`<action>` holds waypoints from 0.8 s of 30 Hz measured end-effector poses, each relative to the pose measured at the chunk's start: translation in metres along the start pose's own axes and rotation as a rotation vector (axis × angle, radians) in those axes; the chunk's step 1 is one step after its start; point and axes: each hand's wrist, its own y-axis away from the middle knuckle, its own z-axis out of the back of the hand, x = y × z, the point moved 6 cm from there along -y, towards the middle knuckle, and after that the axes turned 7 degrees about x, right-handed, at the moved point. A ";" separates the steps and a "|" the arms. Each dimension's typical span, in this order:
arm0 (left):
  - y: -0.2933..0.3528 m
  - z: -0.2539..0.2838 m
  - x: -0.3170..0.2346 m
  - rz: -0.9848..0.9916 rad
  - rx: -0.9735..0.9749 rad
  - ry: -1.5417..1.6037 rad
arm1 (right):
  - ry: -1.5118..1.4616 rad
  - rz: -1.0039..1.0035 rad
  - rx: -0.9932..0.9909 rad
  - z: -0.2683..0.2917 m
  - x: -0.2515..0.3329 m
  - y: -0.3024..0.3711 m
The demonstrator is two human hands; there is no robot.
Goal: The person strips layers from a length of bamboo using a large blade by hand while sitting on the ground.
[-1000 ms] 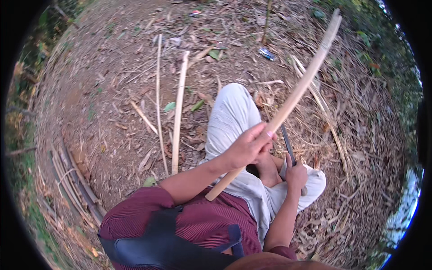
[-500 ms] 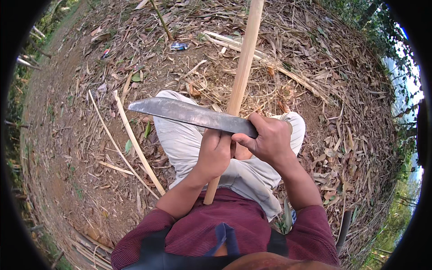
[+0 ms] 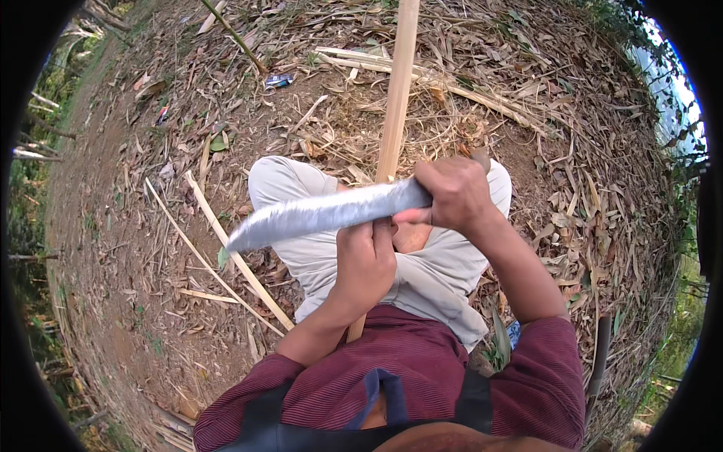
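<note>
A long pale bamboo stick (image 3: 398, 90) runs from my lap straight up out of the top of the view. My left hand (image 3: 367, 260) is closed around its lower part, above my light trousers (image 3: 437, 271). My right hand (image 3: 452, 192) grips the handle of a big knife. Its broad grey blade (image 3: 324, 215) points left, lies across the stick just above my left hand, and is blurred by motion.
Bare earth covered with dry leaves and bamboo scraps lies all around. Two thin split strips (image 3: 226, 248) lie on the ground at my left. More cut bamboo (image 3: 392, 64) lies ahead, near a small blue item (image 3: 277, 80). Green plants edge the right.
The stick has swung from a slant to the right to nearly upright in the view. The right hand brought the knife up, and the blade now lies across the stick, lower toward the left hand.
</note>
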 end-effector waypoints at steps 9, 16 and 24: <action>-0.038 0.009 -0.003 0.132 0.039 0.416 | -0.620 -0.604 -0.115 0.024 -0.098 0.028; -0.040 0.002 0.013 0.353 0.191 0.452 | -0.032 -0.146 0.024 0.029 -0.003 -0.004; -0.028 0.009 -0.017 -0.155 -0.022 -0.226 | -0.055 0.031 0.024 0.006 -0.005 -0.010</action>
